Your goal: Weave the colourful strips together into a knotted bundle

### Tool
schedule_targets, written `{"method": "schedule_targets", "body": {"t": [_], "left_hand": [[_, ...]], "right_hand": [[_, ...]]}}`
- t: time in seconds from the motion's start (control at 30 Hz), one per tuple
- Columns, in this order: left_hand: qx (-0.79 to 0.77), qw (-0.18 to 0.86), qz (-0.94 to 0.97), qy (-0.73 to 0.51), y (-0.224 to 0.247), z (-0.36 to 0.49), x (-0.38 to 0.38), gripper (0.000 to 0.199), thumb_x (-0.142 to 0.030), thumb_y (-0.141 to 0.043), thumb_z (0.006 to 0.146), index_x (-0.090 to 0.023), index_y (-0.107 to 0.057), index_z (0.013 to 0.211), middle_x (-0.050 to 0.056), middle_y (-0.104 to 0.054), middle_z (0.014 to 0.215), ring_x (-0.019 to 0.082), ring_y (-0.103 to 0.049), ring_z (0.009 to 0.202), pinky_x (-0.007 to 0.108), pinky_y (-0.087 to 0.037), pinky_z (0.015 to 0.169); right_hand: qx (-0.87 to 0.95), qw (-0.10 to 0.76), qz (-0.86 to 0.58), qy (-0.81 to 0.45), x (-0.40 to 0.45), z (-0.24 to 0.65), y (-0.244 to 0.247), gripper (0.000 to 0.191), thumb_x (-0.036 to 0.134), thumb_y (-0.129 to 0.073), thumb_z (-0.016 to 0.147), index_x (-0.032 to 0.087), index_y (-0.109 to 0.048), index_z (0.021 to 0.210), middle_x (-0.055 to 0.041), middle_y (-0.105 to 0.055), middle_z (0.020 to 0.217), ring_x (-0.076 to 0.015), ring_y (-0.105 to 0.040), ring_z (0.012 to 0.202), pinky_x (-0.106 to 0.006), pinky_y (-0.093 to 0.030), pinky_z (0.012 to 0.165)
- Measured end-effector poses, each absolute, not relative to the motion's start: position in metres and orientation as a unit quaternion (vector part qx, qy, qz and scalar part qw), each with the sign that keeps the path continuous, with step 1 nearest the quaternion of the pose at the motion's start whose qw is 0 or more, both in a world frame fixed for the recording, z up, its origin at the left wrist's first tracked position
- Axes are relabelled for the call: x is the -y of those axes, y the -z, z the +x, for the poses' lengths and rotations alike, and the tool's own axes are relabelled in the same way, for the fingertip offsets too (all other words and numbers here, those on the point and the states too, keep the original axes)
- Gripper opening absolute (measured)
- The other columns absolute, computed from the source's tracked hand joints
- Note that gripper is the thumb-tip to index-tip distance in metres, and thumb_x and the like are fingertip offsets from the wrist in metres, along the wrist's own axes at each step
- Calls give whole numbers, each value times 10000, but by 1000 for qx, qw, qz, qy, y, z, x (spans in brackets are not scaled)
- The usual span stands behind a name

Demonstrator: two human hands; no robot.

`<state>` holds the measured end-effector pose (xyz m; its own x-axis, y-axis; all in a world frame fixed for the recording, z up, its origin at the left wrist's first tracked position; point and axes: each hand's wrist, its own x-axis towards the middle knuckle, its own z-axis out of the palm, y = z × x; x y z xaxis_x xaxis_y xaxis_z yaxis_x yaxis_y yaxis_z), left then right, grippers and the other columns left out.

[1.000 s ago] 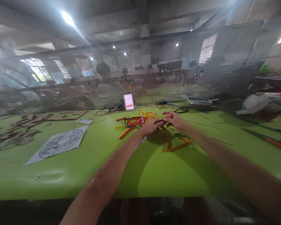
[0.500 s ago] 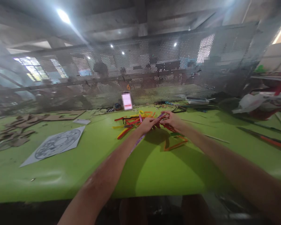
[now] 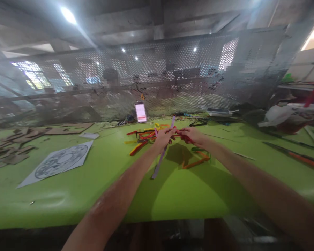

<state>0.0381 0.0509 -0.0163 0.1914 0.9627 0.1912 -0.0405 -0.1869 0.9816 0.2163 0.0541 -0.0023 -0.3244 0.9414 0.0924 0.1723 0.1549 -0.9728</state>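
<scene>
Fingers bent and pressed together, my left hand holds a long purple strip that runs from above the fingers down toward the near side of the table. Close on its right, my right hand pinches a red strip, and the fingertips of both hands nearly meet. Red, yellow and black strips lie in a loose pile left of my left hand. A bent orange strip rests on the green table just below my right hand.
A printed paper and brown cardboard scraps lie at left. A lit phone stands before the perforated metal screen. At right are a long orange-and-black tool and a plastic bag.
The purple strip has turned and now stands out above and below my left hand. My hands have moved slightly apart, and red shows between them.
</scene>
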Motion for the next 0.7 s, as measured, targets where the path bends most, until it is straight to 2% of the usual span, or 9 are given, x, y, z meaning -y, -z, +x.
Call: {"method": "schedule_targets", "body": {"t": [0.13,0.3,0.4,0.53,0.7], "left_hand": [[-376,551,520,-534,11,39,-48,242,-384,-681,883,-146,-715,912,17,-643,753,52,-554,545,151,-394,462],[-390,555,485,-552,2,41,-42,162,-270,-647,911,-126,-693,852,0,-600,666,48,-524,495,163,-353,431],[-394,546,484,-558,-1,42,-40,167,-235,-608,933,-121,-664,825,4,-590,662,44,-521,490,165,-307,415],[-378,562,515,-526,1,38,-40,248,-349,-570,965,-144,-579,825,13,-592,680,48,-504,475,171,-275,410],[-348,632,546,-427,2,34,-34,338,-542,-515,957,-217,-428,917,29,-644,697,80,-461,412,192,-207,391]], "right_hand": [[617,397,-425,-530,-49,215,-1,133,312,-674,840,186,-638,822,58,-335,535,-60,-261,428,-221,-171,412],[612,388,-421,-545,-45,216,-7,127,300,-680,815,178,-658,841,62,-341,536,-57,-226,437,-225,-141,416],[640,378,-416,-523,-45,217,-9,158,321,-698,798,178,-688,863,56,-370,512,-64,-267,432,-230,-195,414],[686,383,-434,-440,-45,217,-10,345,379,-737,758,158,-738,1024,33,-476,497,-93,-401,450,-245,-322,440],[664,483,-413,-394,-44,216,-13,495,417,-804,659,142,-751,1068,19,-584,594,-69,-410,456,-235,-356,439]]}}
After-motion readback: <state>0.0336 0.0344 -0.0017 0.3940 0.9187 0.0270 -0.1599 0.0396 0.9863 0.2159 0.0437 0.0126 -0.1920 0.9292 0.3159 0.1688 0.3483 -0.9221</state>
